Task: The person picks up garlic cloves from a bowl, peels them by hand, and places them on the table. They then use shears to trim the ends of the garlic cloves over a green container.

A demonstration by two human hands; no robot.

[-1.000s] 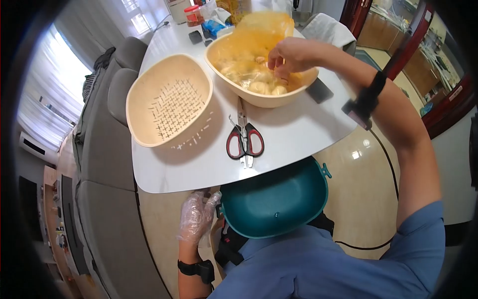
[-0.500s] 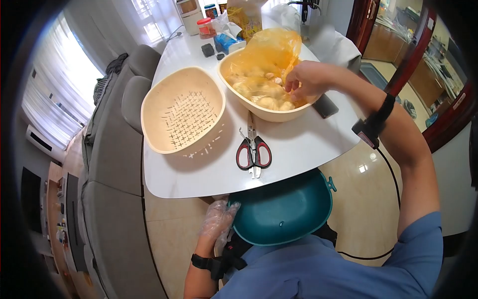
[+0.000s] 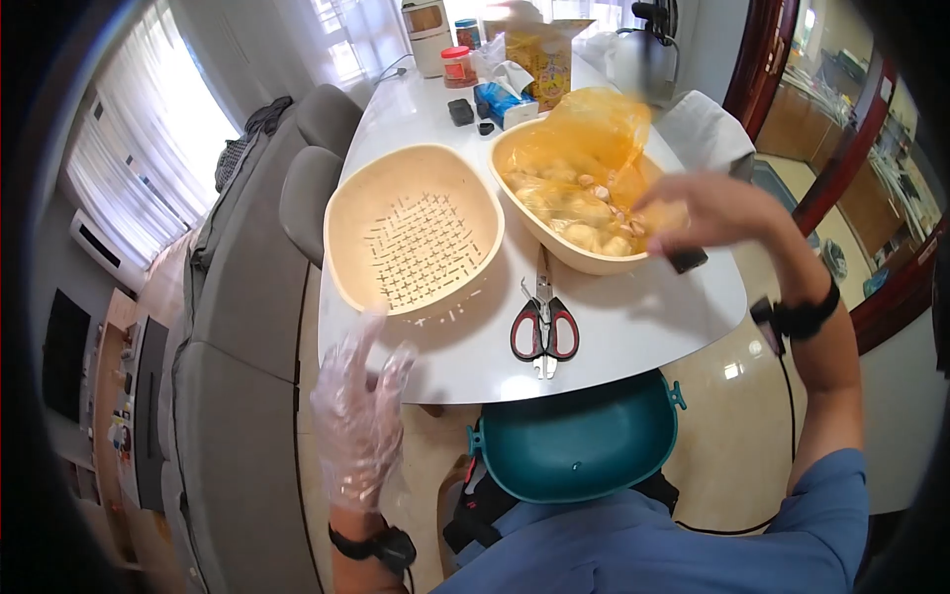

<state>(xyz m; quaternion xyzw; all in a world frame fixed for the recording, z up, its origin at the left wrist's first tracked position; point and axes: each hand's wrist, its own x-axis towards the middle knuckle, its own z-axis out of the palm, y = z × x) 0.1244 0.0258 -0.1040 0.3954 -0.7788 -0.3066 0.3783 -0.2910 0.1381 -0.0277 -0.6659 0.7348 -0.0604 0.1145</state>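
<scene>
My left hand [image 3: 361,416], in a clear plastic glove, is raised by the table's front edge. Its fingers are apart, with the fingertips near the cream colander [image 3: 346,233], which has nothing in it. Blurred by motion, my bare right hand [image 3: 717,208] hovers at the right rim of a cream bowl [image 3: 594,265]; its thumb and fingers look spread and nothing shows in them. An orange plastic bag [image 3: 604,124] with pale round pieces [image 3: 584,236] lies in that bowl. Between the two vessels and my body are scissors [image 3: 544,327] with red and black handles.
A teal basin [image 3: 579,445] rests at my lap below the table edge. A dark phone-like object [image 3: 688,259] lies under my right hand. Farther back stand a tissue pack [image 3: 505,102], a red-lidded jar [image 3: 457,67] and a yellow box [image 3: 544,64]. Grey chairs [image 3: 312,203] line the left side.
My left hand has let go of the teal basin's left edge and risen toward the colander. My right hand has drawn back out of the bowl to the right, its fingers opening.
</scene>
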